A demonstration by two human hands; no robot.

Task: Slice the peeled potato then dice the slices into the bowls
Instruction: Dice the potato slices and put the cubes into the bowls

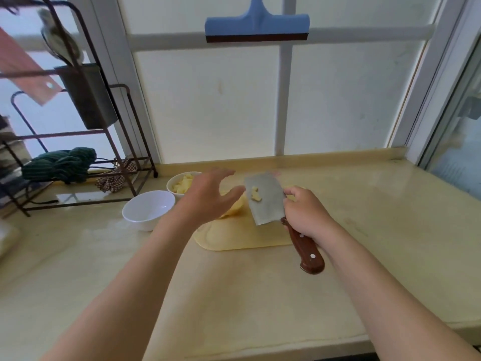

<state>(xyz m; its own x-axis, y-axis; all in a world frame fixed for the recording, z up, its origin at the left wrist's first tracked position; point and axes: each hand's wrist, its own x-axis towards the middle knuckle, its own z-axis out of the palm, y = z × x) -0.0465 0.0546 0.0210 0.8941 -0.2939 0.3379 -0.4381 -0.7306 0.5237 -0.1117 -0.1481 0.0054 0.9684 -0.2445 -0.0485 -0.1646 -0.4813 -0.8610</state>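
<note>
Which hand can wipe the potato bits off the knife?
Probably the left hand: it is open, empty and close beside the knife, where the potato bits stick. The right hand grips its handle.

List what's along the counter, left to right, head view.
Bunched green striped cloth → empty white bowl → white bowl of diced potato → left hand → steel cleaver with brown wooden handle → right hand gripping it. Peeled potato left out: the left hand overlaps it.
</note>
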